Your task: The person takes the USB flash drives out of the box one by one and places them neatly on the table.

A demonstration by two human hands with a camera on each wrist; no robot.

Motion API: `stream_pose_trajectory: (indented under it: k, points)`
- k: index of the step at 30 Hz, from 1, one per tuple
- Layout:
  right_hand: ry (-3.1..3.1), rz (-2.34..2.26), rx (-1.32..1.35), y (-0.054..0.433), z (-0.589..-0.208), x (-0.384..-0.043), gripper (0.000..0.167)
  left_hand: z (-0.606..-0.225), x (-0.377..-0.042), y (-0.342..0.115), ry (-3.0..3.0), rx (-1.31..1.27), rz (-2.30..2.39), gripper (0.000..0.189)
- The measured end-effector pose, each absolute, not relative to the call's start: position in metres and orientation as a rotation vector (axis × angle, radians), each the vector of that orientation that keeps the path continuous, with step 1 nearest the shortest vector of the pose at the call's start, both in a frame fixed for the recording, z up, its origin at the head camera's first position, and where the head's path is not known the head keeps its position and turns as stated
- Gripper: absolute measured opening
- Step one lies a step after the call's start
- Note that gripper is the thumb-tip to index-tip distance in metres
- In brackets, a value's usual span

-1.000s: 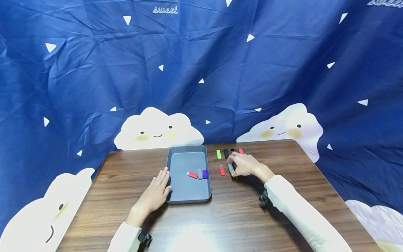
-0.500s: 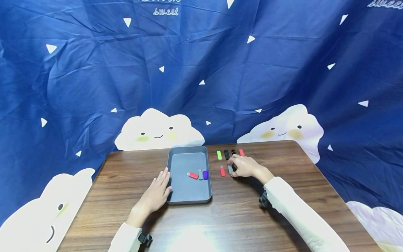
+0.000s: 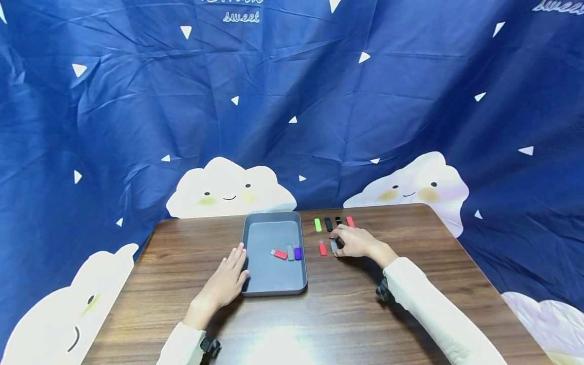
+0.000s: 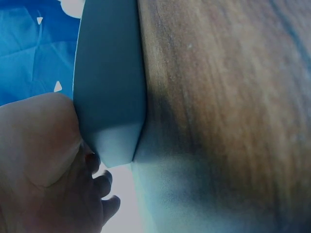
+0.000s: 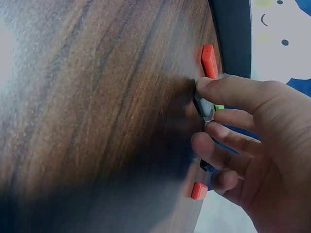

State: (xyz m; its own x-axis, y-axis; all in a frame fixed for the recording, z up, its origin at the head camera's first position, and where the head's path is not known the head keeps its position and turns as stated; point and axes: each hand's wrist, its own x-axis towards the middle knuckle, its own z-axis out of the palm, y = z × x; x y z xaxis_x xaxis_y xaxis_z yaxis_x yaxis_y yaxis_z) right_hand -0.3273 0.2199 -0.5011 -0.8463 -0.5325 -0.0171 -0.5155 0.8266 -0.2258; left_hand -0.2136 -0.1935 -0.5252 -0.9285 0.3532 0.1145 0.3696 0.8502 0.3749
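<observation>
In the head view my right hand [image 3: 357, 241] pinches a grey USB stick [image 3: 333, 246] by its two ends, thumb at the near end and fingertips at the far end. The stick [image 5: 204, 106] lies at the table surface in the right wrist view. Just left of it is a red USB stick [image 3: 323, 248], apart from it. My left hand [image 3: 224, 279] rests with straight fingers against the left rim of a grey tray [image 3: 269, 293]. Inside the tray lie a red USB stick [image 3: 279, 255], a grey one [image 3: 290, 252] and a purple one [image 3: 298, 253].
Behind the right hand a row holds a lime green USB stick [image 3: 318, 225], a black one [image 3: 328, 224], another black one [image 3: 338, 220] and a red one [image 3: 350, 221]. They lie near the far edge of the wooden table [image 3: 388, 324]. A blue curtain [image 3: 292, 101] hangs behind.
The grey USB stick in my right hand has shifted slightly left, closer to the red one beside it. My left hand stays in place at the tray.
</observation>
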Motion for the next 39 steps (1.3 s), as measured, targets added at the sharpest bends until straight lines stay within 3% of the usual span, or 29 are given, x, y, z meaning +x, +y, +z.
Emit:
stream_pose_trajectory:
  k: [8,19,29,39]
  points:
    - [2.941,-0.309,-0.879,0.219,-0.496,-0.327,0.047,-0.525,-0.214,-0.193,-3.000,-0.572,-0.594,0.060]
    - [2.945,-0.359,-1.001,0.209,-0.469,-0.332,0.010,-0.526,-0.214,-0.193,-3.032,-0.557,-0.548,0.060]
    - [2.958,-0.367,-1.102,0.188,-0.431,-0.330,0.014,-0.525,-0.216,-0.193,-2.990,-0.578,-0.582,0.059]
    - [2.898,-0.281,-1.239,0.159,-0.420,-0.325,0.015,-0.526,-0.215,-0.194,-3.006,-0.576,-0.566,0.060]
